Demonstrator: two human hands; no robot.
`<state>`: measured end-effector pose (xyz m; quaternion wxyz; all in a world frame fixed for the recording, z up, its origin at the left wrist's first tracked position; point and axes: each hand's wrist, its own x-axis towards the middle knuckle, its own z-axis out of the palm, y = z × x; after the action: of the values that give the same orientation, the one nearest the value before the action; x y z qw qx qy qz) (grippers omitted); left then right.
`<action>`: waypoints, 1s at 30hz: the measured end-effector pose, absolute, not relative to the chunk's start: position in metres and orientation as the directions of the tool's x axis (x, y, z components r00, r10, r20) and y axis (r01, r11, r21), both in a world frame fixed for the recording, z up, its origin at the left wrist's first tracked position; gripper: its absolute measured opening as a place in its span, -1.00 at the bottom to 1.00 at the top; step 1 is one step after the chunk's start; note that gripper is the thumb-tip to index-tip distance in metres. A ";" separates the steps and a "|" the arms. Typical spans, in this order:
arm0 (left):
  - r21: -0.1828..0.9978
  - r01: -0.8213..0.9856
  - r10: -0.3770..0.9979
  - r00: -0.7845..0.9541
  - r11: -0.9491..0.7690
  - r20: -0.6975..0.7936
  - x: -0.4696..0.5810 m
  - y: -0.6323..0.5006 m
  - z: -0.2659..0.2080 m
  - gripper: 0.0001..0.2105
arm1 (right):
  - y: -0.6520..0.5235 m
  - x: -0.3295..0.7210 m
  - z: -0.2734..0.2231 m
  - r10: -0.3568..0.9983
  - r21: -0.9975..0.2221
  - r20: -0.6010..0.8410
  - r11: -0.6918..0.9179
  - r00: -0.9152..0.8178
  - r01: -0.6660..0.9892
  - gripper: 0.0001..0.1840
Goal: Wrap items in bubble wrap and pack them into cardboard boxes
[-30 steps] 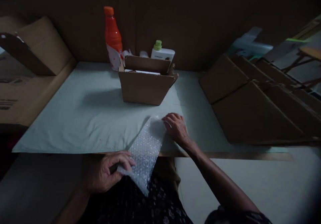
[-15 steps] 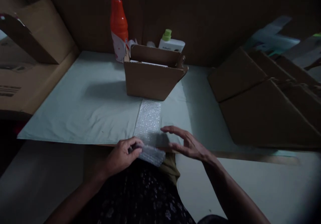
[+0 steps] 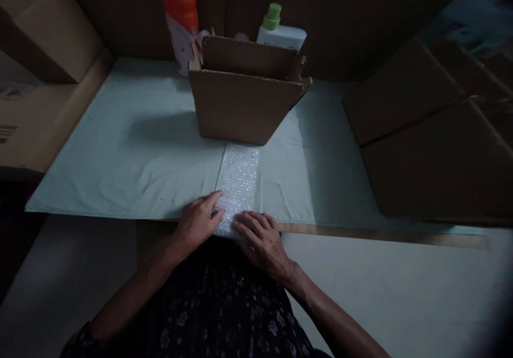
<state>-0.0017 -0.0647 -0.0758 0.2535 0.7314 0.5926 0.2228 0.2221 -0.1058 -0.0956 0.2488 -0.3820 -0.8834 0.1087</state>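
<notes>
A narrow strip of bubble wrap (image 3: 239, 171) lies on the cloth, stretching from the foot of an open cardboard box (image 3: 240, 109) to the table's front edge. At the strip's near end, my left hand (image 3: 197, 222) grips its left side, thumb and fingers on the plastic. My right hand (image 3: 261, 240) has its bent fingers over the near right corner; its thumb is largely hidden. The near end seems folded back onto the strip between both hands.
Behind the box stand an orange bottle (image 3: 180, 21) and a white bottle with a green cap (image 3: 282, 34). Cardboard boxes flank the light cloth (image 3: 152, 171), on the left (image 3: 52, 117) and on the right (image 3: 433, 160). A pale surface lies below the front edge.
My right hand has come down and inward onto the bubble wrap. The raised near end, earlier in my left hand, now lies flat at the table edge. The view has tilted down.
</notes>
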 end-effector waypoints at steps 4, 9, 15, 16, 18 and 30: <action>0.625 0.688 0.929 0.237 -0.368 0.285 -0.013 -0.079 -0.067 -0.59 | -0.095 0.219 -0.097 0.768 -0.477 0.371 0.640 -0.522 0.603 -0.67; 0.581 0.607 0.838 0.439 -0.542 0.323 -0.017 -0.087 -0.063 -0.65 | -0.084 0.218 -0.091 0.840 -0.598 0.354 0.541 -0.411 0.592 -0.65; 0.642 0.659 0.918 0.329 -0.391 0.221 -0.009 -0.063 -0.082 -0.67 | -0.089 0.223 -0.085 0.825 -0.489 0.465 0.541 -0.321 0.684 -0.55; 0.637 0.674 0.924 0.327 -0.374 0.197 -0.008 -0.059 -0.084 -0.66 | -0.090 0.223 -0.085 0.811 -0.444 0.477 0.555 -0.338 0.704 -0.56; 0.616 0.701 0.930 0.326 -0.358 0.169 -0.006 -0.054 -0.085 -0.64 | -0.089 0.220 -0.085 0.795 -0.374 0.448 0.582 -0.409 0.722 -0.59; 0.647 0.607 0.887 0.323 -0.462 0.330 -0.015 -0.066 -0.075 -0.72 | -0.060 0.211 -0.077 0.842 -0.556 0.290 0.535 -0.455 0.636 -0.74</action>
<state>-0.0147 -0.0659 -0.0755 0.2082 0.7863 0.4749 0.3359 0.2110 -0.0603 -0.0767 0.2741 -0.4441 -0.8321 0.1876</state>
